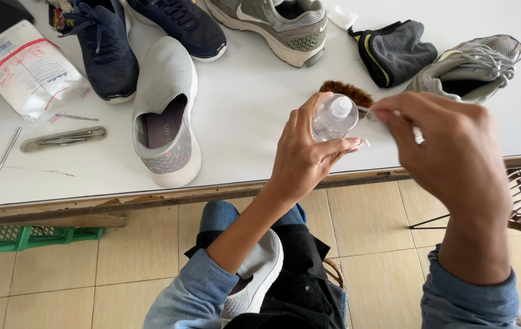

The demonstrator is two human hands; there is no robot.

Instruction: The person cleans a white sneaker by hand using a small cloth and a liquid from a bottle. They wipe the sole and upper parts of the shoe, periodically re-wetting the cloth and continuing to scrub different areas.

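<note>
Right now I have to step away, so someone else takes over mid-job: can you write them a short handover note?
Left hand: holds a small clear bottle upright over the table edge.
Right hand: pinches a thin brush handle close beside the bottle; its brown bristles show behind the bottle.
Things: one grey slip-on shoe lies on the table, its mate rests on the lap.
Done: bottle and brush picked up.
Left: neither grey shoe is being brushed yet.

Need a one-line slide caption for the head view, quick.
Left hand holds a small clear bottle while the right hand pinches a thin brush handle beside it, above a white table of shoes.
</note>
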